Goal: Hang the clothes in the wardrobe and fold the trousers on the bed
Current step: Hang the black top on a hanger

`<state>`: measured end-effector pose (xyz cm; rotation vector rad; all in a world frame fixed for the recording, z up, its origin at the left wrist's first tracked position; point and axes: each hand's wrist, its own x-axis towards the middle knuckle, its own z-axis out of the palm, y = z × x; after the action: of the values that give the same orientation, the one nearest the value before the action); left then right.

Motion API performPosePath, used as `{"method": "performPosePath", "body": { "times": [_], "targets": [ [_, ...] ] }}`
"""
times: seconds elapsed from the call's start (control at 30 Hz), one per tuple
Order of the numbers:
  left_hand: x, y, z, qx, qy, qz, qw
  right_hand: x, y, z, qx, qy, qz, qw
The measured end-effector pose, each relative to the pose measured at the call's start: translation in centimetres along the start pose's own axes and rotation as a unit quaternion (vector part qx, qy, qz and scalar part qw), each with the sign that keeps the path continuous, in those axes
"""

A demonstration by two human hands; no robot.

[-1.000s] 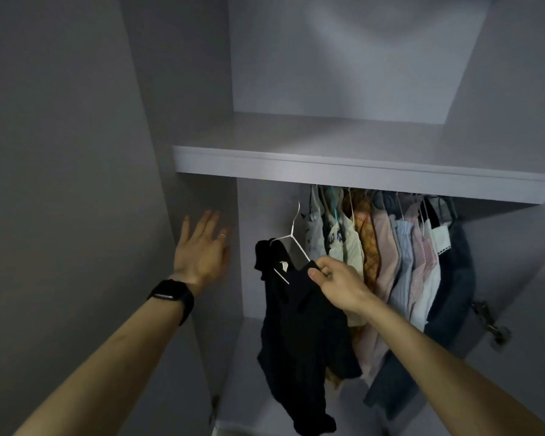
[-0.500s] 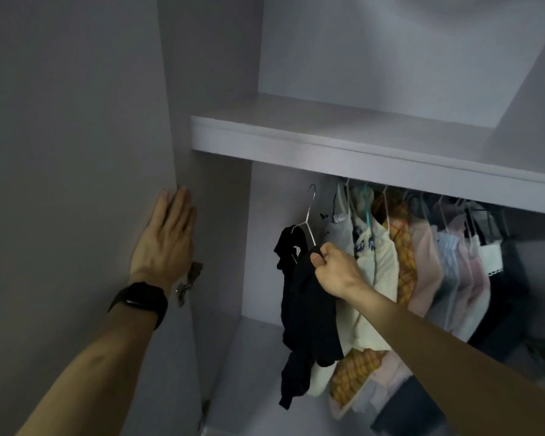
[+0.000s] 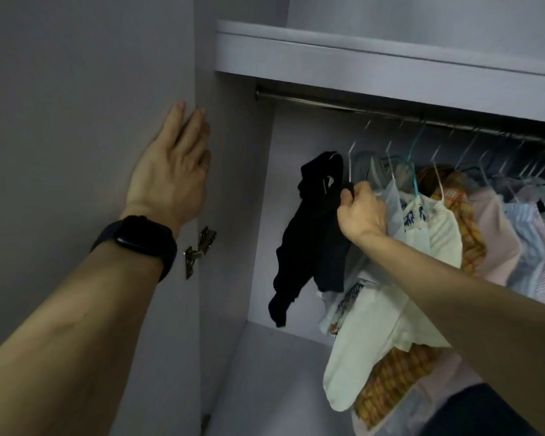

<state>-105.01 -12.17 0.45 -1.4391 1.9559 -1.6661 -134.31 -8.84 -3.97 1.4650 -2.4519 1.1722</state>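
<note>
Two hands at the wardrobe (image 3: 233, 152). Left hand (image 3: 170, 171), fingers straight, lies flat against the door (image 3: 60, 121) above a metal hinge (image 3: 200, 250), its grip empty. Centre: black garment (image 3: 309, 240) on a wire hanger (image 3: 349, 165), below the rail (image 3: 343, 105); the blurred hook appears not to reach it. Right hand (image 3: 362, 215): grip pinching the garment's shoulder, just left of the row of hung clothes (image 3: 438, 231).
</note>
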Motion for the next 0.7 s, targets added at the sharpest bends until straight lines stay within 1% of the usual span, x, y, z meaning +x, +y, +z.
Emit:
{"method": "performPosePath", "body": {
  "times": [0.1,0.17,0.33,0.5,0.7],
  "targets": [
    [-0.1,0.0,-0.1,-0.006,0.009,-0.005,1.0,2.5,-1.2,-0.7,-0.02,0.03,0.006,0.999],
    [-0.1,0.0,-0.2,-0.006,0.013,-0.003,1.0,4.3,-1.7,-1.2,-0.035,0.026,0.023,0.999],
    [0.0,-0.1,-0.2,-0.013,0.015,0.002,1.0,6.9,-1.8,-1.3,-0.093,-0.031,0.062,0.993],
    [-0.2,0.0,-0.3,-0.022,0.018,0.01,1.0,6.8,-1.3,-1.5,-0.097,-0.046,0.081,0.991],
    [-0.3,-0.1,-0.6,-0.058,0.003,0.009,0.998,5.4,0.2,-2.2,-0.111,-0.121,0.094,0.982]
  ]
}}
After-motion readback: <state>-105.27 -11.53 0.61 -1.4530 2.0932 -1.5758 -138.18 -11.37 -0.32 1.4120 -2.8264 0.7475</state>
